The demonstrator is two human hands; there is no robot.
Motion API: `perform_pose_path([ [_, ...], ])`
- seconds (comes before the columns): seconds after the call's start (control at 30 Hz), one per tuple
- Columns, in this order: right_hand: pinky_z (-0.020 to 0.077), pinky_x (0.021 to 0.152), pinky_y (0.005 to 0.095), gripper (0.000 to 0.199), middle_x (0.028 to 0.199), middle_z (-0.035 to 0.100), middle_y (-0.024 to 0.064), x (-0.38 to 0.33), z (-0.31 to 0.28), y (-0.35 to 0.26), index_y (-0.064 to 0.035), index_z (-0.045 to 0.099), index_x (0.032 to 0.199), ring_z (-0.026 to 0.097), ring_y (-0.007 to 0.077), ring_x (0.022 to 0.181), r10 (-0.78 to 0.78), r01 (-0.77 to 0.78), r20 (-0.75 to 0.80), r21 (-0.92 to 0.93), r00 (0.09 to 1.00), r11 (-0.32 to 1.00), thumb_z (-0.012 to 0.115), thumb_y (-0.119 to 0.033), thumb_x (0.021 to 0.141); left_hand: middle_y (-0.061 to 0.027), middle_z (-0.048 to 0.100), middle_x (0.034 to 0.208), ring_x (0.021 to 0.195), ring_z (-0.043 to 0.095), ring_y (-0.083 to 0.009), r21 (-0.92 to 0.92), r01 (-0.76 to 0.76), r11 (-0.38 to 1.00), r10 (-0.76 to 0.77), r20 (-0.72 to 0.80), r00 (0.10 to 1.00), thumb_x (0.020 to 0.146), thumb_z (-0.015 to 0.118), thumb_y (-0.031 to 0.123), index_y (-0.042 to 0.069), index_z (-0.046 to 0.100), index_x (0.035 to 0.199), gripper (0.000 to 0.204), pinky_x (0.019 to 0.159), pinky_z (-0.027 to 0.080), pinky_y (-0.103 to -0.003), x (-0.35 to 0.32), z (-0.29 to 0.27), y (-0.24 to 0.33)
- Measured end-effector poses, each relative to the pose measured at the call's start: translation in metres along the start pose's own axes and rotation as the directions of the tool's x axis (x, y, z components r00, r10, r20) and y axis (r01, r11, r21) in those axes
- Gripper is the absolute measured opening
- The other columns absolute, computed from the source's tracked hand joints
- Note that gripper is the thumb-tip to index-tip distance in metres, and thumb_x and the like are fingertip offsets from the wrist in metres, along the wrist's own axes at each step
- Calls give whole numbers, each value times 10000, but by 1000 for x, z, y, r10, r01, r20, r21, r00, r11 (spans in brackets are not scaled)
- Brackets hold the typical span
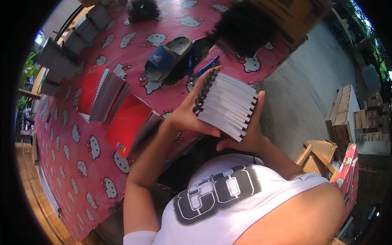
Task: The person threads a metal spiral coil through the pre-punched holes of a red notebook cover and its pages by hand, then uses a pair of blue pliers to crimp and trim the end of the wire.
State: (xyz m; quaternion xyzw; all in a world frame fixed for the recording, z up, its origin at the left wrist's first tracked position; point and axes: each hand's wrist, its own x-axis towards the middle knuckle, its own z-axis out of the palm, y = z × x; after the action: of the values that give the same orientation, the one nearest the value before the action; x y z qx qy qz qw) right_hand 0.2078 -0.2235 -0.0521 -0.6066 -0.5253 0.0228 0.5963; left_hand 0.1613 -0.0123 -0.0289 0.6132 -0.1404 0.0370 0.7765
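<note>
A thick stack of spiral notebooks [228, 104] is held upright between both hands, with its white page edges facing up. Dark wire coils run along the stack's left side. My left hand [190, 116] grips that coiled side, its thumb along the near end. On the opposite side, my right hand [254, 132] wraps around the dark cover edges. Just beyond the stack lie blue-handled pliers [209, 66] and a blue slide sandal [166, 60]. Left of my left forearm, red-covered booklets [128, 122] rest on the table, beside another group of red booklets [92, 90] with page edges showing.
The table has a pink cartoon-cat cover [96, 163]. A heap of black coils [241, 28] lies at the far side by a cardboard box [292, 18]. Stacked spiral notebooks [59, 59] line the left edge. To the right, boxes [342, 114] stand on the concrete floor [310, 77].
</note>
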Motion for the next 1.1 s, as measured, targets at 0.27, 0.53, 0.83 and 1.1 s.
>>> perform_pose_path([
  [0.27,323,1041,403,1062,1345,357,185,40,29,-28,1,-10,1415,424,291,1239,157,-157,13,166,987,973,799,-234,767,-145,434,1340,1246,442,-228,417,-313,853,387,-103,916,520,940,204,-12,229,1447,1188,1076,332,-354,-30,32,81],
  [0.53,505,877,307,662,1082,629,92,142,188,-141,35,338,1335,615,168,1015,61,-486,512,762,857,428,739,-88,822,-66,640,1029,913,645,-167,225,196,954,90,-844,528,734,817,423,12,528,1195,682,775,539,-302,-195,19,225],
  [0.83,522,898,421,1210,1306,426,298,134,371,-142,55,-101,1453,551,318,1155,340,-865,800,492,494,99,835,-242,746,-126,671,1052,869,693,-190,-270,162,949,-298,-936,186,852,734,329,6,589,1148,461,758,592,-328,-374,-66,215],
  [1.1,413,1033,409,1096,1422,309,325,132,355,-124,93,65,1465,428,323,1296,294,-739,791,272,536,616,784,-389,794,-144,675,1063,905,692,-212,-408,86,909,-417,-892,177,854,728,245,-12,589,1154,418,792,586,-344,-402,-92,189],
])
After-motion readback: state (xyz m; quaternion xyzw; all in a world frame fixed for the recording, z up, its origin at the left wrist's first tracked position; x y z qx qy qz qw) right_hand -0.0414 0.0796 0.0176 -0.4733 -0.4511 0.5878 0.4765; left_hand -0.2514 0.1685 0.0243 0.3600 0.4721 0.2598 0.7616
